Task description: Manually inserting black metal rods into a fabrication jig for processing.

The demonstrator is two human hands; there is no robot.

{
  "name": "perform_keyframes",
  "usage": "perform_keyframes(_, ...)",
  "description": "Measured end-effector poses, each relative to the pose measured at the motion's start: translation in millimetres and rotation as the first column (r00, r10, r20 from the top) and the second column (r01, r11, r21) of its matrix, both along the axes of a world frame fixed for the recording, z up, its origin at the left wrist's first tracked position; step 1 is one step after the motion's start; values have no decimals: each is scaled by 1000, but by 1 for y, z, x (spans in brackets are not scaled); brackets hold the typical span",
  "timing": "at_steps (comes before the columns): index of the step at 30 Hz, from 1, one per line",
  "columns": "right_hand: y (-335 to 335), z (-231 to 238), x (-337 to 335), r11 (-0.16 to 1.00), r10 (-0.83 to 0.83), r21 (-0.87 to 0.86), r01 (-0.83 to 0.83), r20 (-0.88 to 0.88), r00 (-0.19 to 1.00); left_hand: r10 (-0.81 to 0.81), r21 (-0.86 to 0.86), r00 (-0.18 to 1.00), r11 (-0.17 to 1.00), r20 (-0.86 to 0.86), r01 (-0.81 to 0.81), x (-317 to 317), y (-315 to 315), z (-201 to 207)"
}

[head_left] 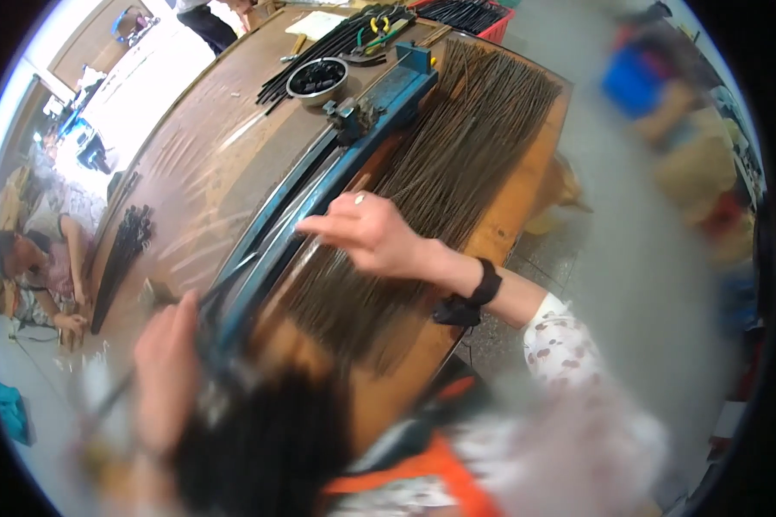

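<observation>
A long blue metal jig point(306, 191) with a channel along it runs across the table, and a metal clamp point(353, 119) sits near its far end. My right hand point(366, 234) is over the jig's right side, fingers pressed together; whatever they pinch is too small to make out. By the jig's near end my left hand point(169, 366) is blurred, its fingers closed around a thin dark rod point(224, 283) that slants toward the channel. Right of the jig lies a wide layer of thin brown metal rods point(478, 125), partly under my right hand.
A metal bowl point(342, 93) of small black parts stands beyond the jig, near black tubes point(319, 56) and pliers point(376, 26). A red crate point(494, 31) sits at the far edge. On the left, another person point(56, 246) works beside a black bundle point(121, 258).
</observation>
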State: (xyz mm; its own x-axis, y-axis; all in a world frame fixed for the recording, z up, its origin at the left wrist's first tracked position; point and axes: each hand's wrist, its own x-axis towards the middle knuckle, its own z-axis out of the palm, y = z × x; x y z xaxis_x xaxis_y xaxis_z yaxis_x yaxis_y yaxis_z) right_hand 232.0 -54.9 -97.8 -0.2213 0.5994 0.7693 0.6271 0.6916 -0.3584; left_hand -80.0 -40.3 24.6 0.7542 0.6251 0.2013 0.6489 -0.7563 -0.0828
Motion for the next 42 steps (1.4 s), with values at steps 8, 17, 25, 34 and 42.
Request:
perform_keyframes(8, 13, 12, -68, 990, 79, 118, -72, -50, 996, 99, 43, 995, 994, -24, -98, -34, -19, 10)
perform_keyframes(17, 48, -32, -48, 990, -103, -95, 104, 15, 995, 390, 210, 869, 862, 306, -461, -186, -17, 35)
perform_keyframes(25, 93, 30, -228, 770, 508, -349, -535, -172, 844, 393, 177, 793, 837, 465, -518, -198, -61, 53)
perform_keyframes(34, 113, 25, -289, 821, 561, -265, -505, 215, 799, 660, -12, 622, 690, 420, -724, -277, -126, 11)
perform_keyframes(42, 118, 25, -247, 933, 330, -15, -360, 437, 837, 634, -41, 635, 721, 441, -692, -279, -102, -12)
